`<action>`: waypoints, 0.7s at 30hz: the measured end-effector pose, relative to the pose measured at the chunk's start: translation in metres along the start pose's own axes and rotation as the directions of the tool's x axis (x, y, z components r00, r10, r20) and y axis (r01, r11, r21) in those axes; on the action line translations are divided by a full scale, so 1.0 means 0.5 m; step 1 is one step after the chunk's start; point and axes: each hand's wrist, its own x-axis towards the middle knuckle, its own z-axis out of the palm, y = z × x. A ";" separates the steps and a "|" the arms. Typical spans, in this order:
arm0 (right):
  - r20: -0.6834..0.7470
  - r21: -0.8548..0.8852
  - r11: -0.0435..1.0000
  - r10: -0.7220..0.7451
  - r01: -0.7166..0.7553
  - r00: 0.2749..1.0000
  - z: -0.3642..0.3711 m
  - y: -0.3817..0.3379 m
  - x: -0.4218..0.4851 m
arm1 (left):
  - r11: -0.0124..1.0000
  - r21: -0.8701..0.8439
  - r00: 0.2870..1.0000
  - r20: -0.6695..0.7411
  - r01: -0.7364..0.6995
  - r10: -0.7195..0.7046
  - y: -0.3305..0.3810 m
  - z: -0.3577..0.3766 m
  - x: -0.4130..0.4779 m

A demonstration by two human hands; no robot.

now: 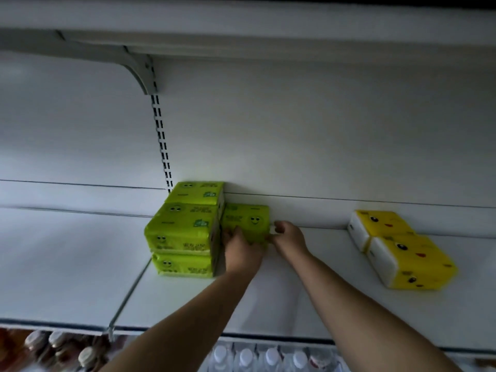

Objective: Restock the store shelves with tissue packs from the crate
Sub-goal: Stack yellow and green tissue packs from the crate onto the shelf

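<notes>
A green tissue pack (248, 220) with a smiley face lies on the white shelf (308, 296), close to the back wall. My left hand (240, 251) grips its near left corner. At the pack's right end, my right hand (288, 237) holds on with curled fingers. Directly to the left stands a stack of green tissue packs (185, 229), two front packs piled up and another behind; the held pack touches the stack's side. The crate is out of view.
Two yellow tissue packs (397, 245) lie in a row at the shelf's right. A shelf divider rail (128, 296) runs front to back left of the green stack. Water bottles (271, 357) and other bottles (67, 350) fill the shelf below. Another shelf hangs overhead.
</notes>
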 end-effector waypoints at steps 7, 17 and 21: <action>-0.207 0.338 0.927 -0.097 0.164 0.973 -0.028 -0.052 -0.163 | 0.969 -0.216 0.978 -0.196 -0.115 0.072 -0.023 -0.083 -0.143; 0.319 0.568 0.815 -0.350 0.118 0.881 0.255 -0.177 -0.561 | 0.938 -0.333 0.840 -0.478 0.097 -0.257 -0.298 -0.334 -0.430; 0.508 0.524 0.844 -0.417 0.114 0.753 0.396 -0.247 -0.679 | 0.915 -0.383 0.736 -0.581 0.129 -0.347 -0.422 -0.480 -0.505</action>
